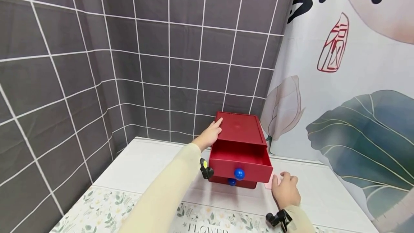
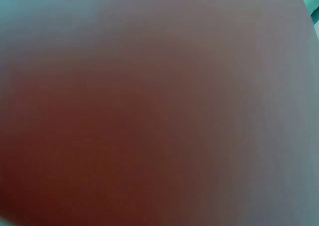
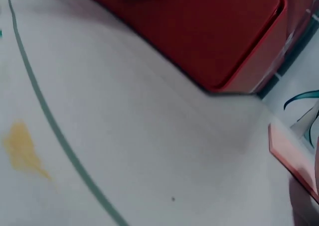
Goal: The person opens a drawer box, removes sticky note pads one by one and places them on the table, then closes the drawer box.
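Left hand (image 1: 209, 136), fingers extended, rests along red two-drawer cabinet's (image 1: 240, 127) top (upper drawer (image 1: 223, 168) pulled out). Right hand (image 1: 286, 191), loosely curved, unclenched, beside pink pad (image 3: 293, 154).

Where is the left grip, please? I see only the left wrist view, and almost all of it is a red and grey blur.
Observer: In the head view, the left grip is at the left edge of the red drawer unit, with fingers reaching over its top.
Operator: Thank you. In which state is this unit, please?
Observer: Its upper drawer is pulled out.
Operator: And where is the other grip?
Observer: The right grip is to the right of the unit, next to a flat pink piece; I cannot tell if it holds that piece.
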{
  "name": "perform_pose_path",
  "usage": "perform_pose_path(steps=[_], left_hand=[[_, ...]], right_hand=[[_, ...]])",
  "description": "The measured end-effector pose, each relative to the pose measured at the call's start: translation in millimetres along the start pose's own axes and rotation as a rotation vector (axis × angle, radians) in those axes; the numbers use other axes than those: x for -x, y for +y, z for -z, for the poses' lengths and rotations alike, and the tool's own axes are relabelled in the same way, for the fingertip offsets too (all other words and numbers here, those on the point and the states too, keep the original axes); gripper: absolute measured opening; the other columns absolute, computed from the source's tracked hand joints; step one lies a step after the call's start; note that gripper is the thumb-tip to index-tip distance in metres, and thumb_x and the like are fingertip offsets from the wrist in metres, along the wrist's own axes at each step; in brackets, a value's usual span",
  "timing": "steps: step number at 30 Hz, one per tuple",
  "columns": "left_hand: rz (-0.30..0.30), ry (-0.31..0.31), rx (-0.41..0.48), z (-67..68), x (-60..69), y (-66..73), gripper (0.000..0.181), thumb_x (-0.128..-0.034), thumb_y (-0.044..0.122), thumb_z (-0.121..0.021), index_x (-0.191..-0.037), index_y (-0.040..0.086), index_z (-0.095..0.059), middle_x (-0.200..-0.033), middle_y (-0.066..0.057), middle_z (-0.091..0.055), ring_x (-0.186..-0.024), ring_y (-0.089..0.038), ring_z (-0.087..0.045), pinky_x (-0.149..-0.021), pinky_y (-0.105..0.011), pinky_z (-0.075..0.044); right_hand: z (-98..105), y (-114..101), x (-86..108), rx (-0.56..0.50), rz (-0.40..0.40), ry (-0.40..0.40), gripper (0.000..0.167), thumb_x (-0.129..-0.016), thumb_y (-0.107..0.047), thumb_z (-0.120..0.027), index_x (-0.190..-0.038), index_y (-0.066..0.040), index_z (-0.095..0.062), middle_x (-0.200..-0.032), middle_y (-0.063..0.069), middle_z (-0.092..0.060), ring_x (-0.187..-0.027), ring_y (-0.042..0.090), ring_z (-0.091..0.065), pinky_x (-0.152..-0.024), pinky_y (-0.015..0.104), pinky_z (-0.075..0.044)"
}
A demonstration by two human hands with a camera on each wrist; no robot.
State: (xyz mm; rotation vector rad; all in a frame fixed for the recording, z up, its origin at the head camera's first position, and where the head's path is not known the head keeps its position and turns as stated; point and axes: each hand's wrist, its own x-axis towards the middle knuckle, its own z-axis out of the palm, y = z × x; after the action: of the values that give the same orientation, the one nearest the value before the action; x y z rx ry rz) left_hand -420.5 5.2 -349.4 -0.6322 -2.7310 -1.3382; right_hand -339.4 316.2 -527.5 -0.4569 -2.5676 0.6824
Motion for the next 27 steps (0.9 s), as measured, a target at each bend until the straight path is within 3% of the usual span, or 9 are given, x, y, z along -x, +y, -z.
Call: perform_pose_path(steps=[6, 13, 16, 20, 27], left_hand=[[0.005, -0.001, 0.015, 0.0, -0.8, -0.4, 0.055, -0.1067, 0.019, -0.033, -0.161, 0.014, -0.027, -0.165, -0.019, -0.024, -0.155, -0.031, -0.015, -0.123, -0.049, -0.019], [0.005, -0.001, 0.024, -0.8, -1.1, -0.3, 0.055, -0.1063, 0.018, -0.034, -0.161, 0.014, -0.028, -0.164, -0.019, -0.025, -0.154, -0.033, -0.017, -0.122, -0.051, -0.02], [0.01, -0.001, 0.032, 0.1, 1.2, 1.4, 0.055, -0.1059, 0.018, -0.034, -0.161, 0.013, -0.029, -0.164, -0.021, -0.024, -0.154, -0.033, -0.017, -0.122, -0.052, -0.021], [0.007, 0.009, 0.038, 0.8, 2.0, 1.5, 0.055, -0.1056, 0.018, -0.035, -0.16, 0.013, -0.029, -0.164, -0.022, -0.025, -0.154, -0.034, -0.018, -0.122, -0.052, -0.021], [0.001, 0.011, 0.046, 0.2, 2.7, 2.3, 0.055, -0.106, 0.018, -0.034, -0.161, 0.012, -0.028, -0.164, -0.022, -0.024, -0.153, -0.034, -0.018, -0.122, -0.053, -0.021]], right_hand=[[-0.9, -9.7, 8.1, -0.187, 0.014, 0.161, 0.036, -0.102, -0.03, -0.05, -0.123, 0.0, -0.053, -0.115, 0.024, -0.049, -0.088, 0.043, -0.061, -0.072, 0.057, -0.048], [3.8, -26.2, 17.7, -0.436, 0.128, 0.426, 0.023, -0.1, -0.011, -0.055, -0.117, 0.004, -0.057, -0.107, 0.018, -0.054, -0.087, 0.023, -0.051, -0.072, 0.033, -0.037], [11.6, -36.4, 20.5, -0.543, 0.241, 0.53, 0.018, -0.096, -0.001, -0.057, -0.112, 0.007, -0.058, -0.104, 0.02, -0.055, -0.088, 0.012, -0.049, -0.073, 0.027, -0.037], [25.1, -53.3, 18.9, -0.643, 0.453, 0.646, 0.015, -0.091, 0.009, -0.058, -0.105, 0.011, -0.059, -0.098, 0.022, -0.056, -0.089, -0.003, -0.046, -0.075, 0.019, -0.038], [55.0, -84.0, 21.7, -0.709, 0.717, 0.75, 0.013, -0.088, 0.005, -0.052, -0.095, 0.014, -0.058, -0.092, 0.023, -0.057, -0.089, 0.006, -0.05, -0.08, 0.015, -0.039]])
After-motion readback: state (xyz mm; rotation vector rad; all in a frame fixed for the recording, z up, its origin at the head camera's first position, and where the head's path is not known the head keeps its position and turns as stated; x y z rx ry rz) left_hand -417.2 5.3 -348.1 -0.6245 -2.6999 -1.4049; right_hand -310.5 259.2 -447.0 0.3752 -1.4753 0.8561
